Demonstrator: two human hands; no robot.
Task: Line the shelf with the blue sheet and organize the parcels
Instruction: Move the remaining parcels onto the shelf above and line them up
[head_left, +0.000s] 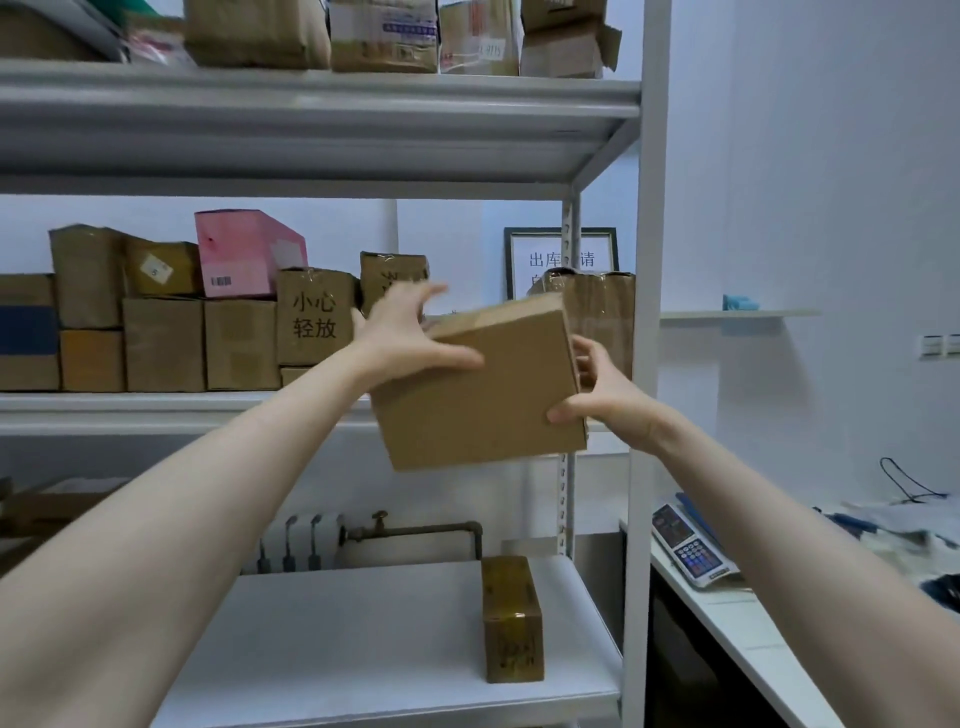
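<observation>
On the pale lower shelf (363, 649) a tall brown tape-wrapped parcel (511, 618) stands near the right post. Above it, the flat brown cardboard box (483, 395) is in the air, tilted, in front of the grey middle shelf (156, 410). The left hand (410, 338) has a wide grip over its upper left corner, thumb on the front face. The right hand (608, 400) pinches the right edge. I'd level the box first, then slide it into the gap between the brown carton printed with black characters (314, 317) and the glossy taped brown parcel (602, 312) far right, without nudging either.
</observation>
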